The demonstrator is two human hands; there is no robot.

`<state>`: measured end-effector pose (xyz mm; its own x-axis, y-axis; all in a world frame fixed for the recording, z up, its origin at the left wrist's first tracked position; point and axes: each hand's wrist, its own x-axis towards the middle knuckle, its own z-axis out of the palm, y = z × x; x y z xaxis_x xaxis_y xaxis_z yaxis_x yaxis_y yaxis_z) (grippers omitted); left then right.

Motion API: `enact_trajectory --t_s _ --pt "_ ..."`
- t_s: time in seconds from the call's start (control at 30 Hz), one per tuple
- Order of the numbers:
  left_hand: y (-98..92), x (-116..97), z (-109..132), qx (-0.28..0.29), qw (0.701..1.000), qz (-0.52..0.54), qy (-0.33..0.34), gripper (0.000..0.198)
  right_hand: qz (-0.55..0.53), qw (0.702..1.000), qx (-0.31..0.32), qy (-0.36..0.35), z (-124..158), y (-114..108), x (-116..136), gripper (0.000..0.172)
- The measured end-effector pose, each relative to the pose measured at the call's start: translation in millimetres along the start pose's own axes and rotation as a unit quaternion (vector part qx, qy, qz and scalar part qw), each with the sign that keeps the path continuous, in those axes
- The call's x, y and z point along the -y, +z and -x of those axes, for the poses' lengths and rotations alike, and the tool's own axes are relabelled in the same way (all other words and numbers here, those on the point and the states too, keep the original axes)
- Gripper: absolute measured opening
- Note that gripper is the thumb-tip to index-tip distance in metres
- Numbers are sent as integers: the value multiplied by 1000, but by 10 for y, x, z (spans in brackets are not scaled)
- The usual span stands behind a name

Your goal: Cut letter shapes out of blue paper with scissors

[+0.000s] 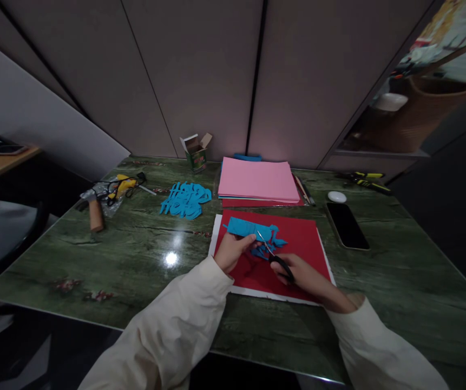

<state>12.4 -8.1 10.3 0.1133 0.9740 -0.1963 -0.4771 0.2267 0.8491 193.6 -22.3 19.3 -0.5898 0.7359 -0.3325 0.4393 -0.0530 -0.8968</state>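
Grip is held narrow by the right hand [300, 275] through the loops of black-handled steel scissors [282, 266], whose thin blades are set against a strip of bright blue paper [247, 228]. That strip is pinched between thumb and fingers by the left hand [233, 252], and is held over the upper left of a rectangular red paper sheet [301, 244], with ragged cut shapes showing at its far end. Cutting of the blue paper is judged to be the step in hand, and careful turning of the strip against the blades would be called for by its tight, irregular outline. A white paper backing sheet [215, 238] is exposed along the left and near edges of the red sheet. Room for the hands is offered over the bare right part of the red sheet. Beyond the red sheet, a stack of pink paper sheets [258, 180] is laid on the green marble-patterned tabletop [135, 260]. To its left, a pile of blue paper cut-outs [185, 200] is seen; to its right, a black smartphone [346, 226] is placed.
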Motion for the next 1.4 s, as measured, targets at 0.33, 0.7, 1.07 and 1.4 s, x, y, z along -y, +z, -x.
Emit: enact_trajectory --t_s 0.33,0.7,1.07,1.4 --pt "13 -17 7 -4 1000 0 7 27 -1 1000 -14 -3 -10 5 -23 41" --pt "17 -20 13 -5 1000 4 8 29 -6 1000 -17 -5 -10 5 -9 41" --pt "21 -1 20 6 1000 2 -2 25 -26 1000 -12 6 -26 50 -9 45" --pt "26 1 61 48 998 -28 -34 23 -93 996 1 -6 -11 86 -10 42"
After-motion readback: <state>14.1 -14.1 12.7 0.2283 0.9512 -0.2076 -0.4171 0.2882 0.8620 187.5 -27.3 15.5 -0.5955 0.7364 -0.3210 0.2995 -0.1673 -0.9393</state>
